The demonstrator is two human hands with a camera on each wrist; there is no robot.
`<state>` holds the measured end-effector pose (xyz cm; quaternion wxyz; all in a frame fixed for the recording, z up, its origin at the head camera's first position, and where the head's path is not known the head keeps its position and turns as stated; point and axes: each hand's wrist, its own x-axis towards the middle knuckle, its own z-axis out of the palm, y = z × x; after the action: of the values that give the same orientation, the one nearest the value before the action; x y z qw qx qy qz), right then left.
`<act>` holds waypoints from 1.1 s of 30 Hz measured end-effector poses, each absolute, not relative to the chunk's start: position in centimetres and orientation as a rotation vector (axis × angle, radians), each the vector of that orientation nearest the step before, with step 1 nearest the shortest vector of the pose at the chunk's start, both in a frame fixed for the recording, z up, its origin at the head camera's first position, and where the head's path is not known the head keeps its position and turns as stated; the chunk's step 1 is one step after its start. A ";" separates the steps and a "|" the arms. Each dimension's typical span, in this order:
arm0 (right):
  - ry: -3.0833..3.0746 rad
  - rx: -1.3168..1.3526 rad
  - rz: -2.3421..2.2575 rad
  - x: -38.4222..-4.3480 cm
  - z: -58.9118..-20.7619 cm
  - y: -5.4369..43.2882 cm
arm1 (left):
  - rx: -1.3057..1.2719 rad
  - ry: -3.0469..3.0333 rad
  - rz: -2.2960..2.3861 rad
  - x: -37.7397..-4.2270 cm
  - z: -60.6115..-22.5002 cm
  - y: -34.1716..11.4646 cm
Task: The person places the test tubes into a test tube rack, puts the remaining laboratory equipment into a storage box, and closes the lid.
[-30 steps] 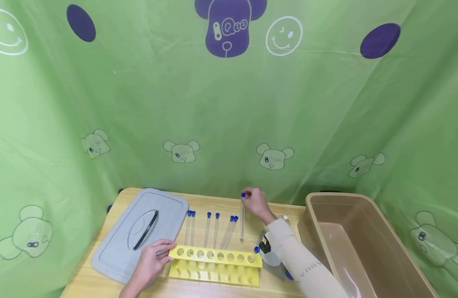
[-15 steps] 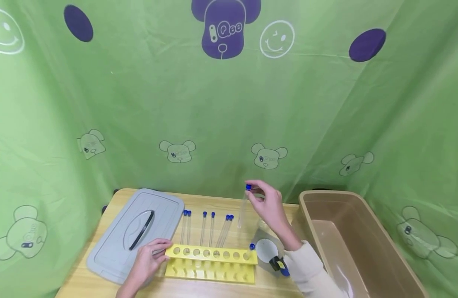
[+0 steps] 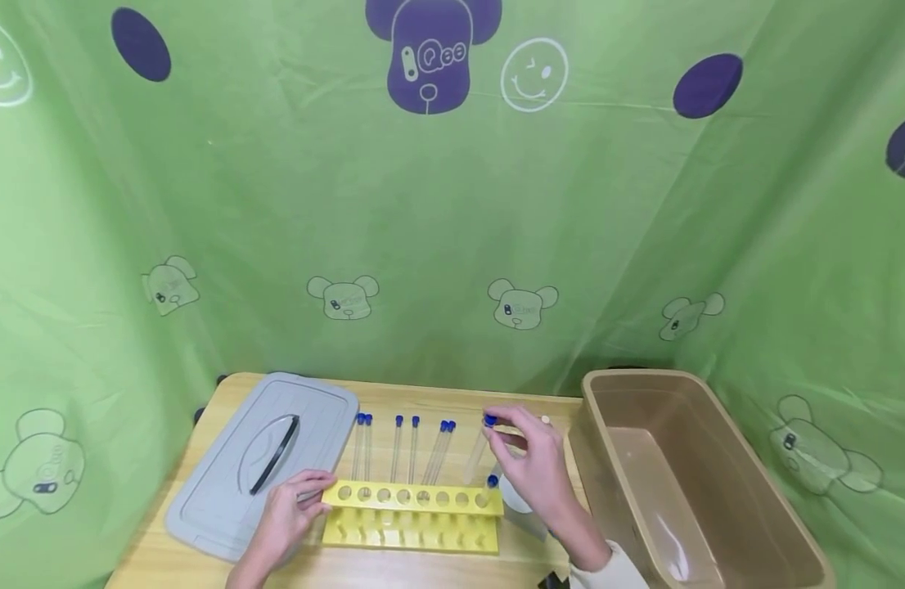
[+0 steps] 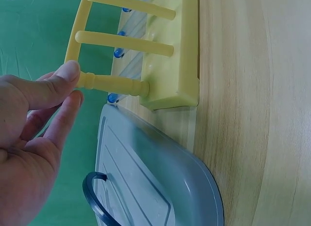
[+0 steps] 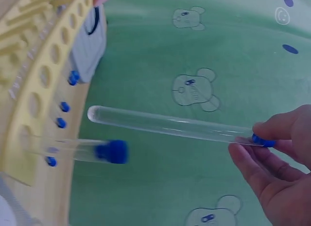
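Note:
In the head view my left hand (image 3: pixel 286 515) pinches the left end of a yellow test tube rack (image 3: pixel 411 508) between thumb and fingers. The left wrist view shows thumb and fingertips at the rack's upper bar by the end post. My right hand (image 3: pixel 539 466) pinches a clear test tube (image 5: pixel 170 127) by its blue cap. That tube hangs tilted above the rack's right end, its rounded bottom pointing toward the rack. Another blue-capped tube (image 5: pixel 112 151) stands in the rack's rightmost hole. Several capped tubes (image 3: pixel 398 446) lie on the table behind the rack.
A grey lid (image 3: pixel 323 413) with a black handle lies on the left of the wooden table (image 3: pixel 276 577). At the right stands a deep brown bin (image 3: pixel 600 425). A round white thing (image 3: pixel 513 497) is partly hidden by my right hand. A green curtain (image 3: pixel 423 204) hangs behind.
My right hand has lifted the test tube from the table's back, tilted it and brought it down and nearer to the rack's right end. My left hand stays on the rack.

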<state>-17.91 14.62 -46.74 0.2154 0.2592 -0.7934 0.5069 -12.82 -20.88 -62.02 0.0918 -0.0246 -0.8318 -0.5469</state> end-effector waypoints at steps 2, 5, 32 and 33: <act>-2.186 0.753 1.395 -17.6 -47.5 14.5 | -0.062 -2.470 -1.634 -12.8 -62.0 -20.9; -2.188 0.804 1.381 -17.3 -48.5 14.3 | -0.067 -2.454 -1.633 -12.8 -62.0 -21.0; -2.321 0.869 1.004 -15.4 -54.5 13.9 | -0.155 -2.442 -1.542 -12.9 -62.0 -20.9; -2.324 0.866 0.997 -15.4 -54.7 13.9 | -0.160 -2.441 -1.541 -12.9 -62.0 -20.9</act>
<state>-15.37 13.88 -54.69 0.2320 0.3150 -0.8458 0.3627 -12.86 -20.92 -61.97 0.1250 -0.0549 -0.8376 -0.5289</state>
